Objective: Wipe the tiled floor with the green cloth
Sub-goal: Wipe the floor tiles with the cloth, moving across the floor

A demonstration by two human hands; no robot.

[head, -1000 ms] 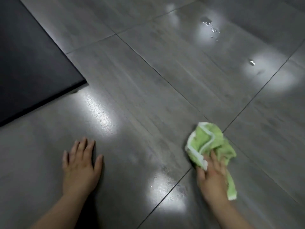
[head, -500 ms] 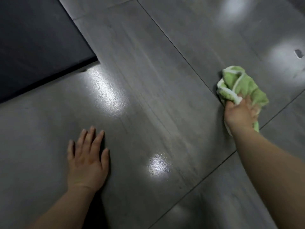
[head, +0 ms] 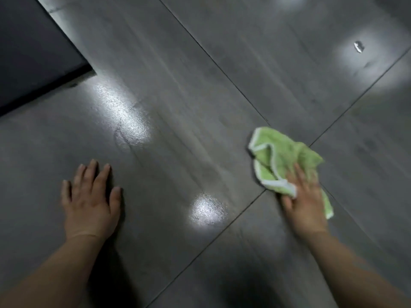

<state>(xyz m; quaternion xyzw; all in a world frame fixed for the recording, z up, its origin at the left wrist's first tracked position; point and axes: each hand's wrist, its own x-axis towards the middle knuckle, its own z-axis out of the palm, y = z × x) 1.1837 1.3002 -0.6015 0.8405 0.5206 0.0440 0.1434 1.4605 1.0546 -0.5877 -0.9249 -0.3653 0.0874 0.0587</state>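
Under your right hand (head: 305,203) lies the crumpled light-green terry cloth with white edging (head: 281,155), pressed onto the glossy dark-grey tiled floor (head: 200,96) right where two grout lines cross. Your fingers are spread flat over the cloth's near part, pinning it down rather than pinching it; the rest bunches out beyond your fingertips. Your left hand (head: 91,201) rests well apart from the cloth, palm down on bare tile, fingers open and slightly fanned. Beyond your left hand, a dark flat slab-like surface (head: 33,52) meets the floor. Far past your right hand, a small shiny speck (head: 359,46) sits on a tile.
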